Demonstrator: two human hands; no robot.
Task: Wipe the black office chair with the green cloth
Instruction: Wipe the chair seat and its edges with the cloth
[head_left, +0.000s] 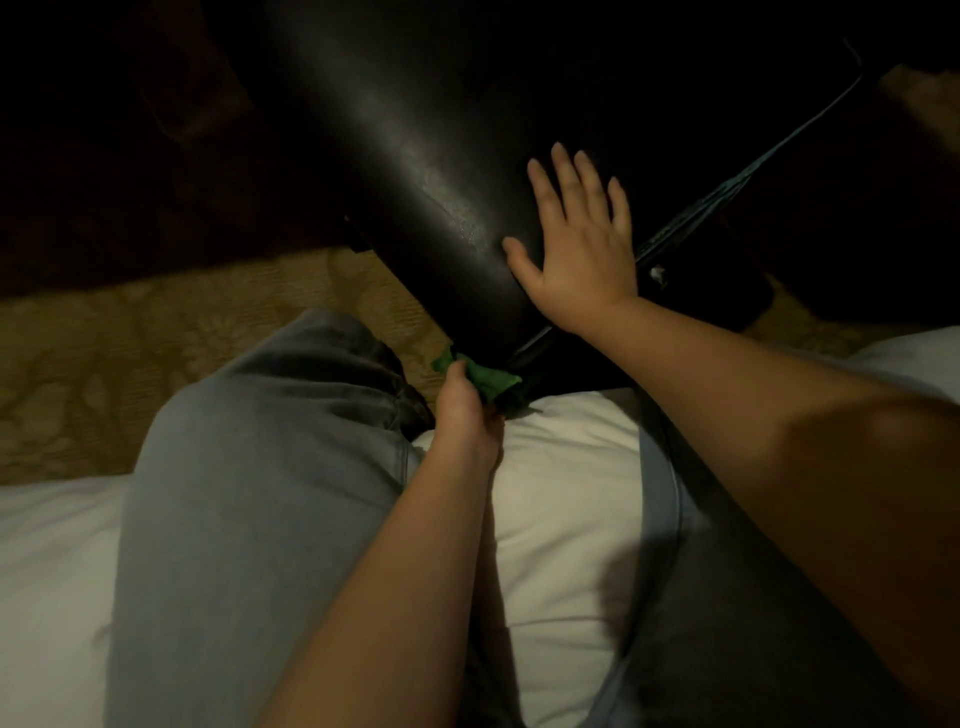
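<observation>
The black office chair (415, 156) fills the upper middle of the head view, its padded leather surface slanting down toward me. My right hand (576, 244) lies flat on that surface with fingers spread and straight. My left hand (465, 410) grips the crumpled green cloth (491, 379) at the chair's near lower edge, where the cloth touches the chair. Most of the cloth is hidden inside my fist.
I sit on a white bed (561, 467) with my legs in grey jeans (249, 493) on both sides of my arms. A patterned tan carpet (130, 343) lies to the left. A dark strap or cable (727, 192) runs diagonally right of the chair.
</observation>
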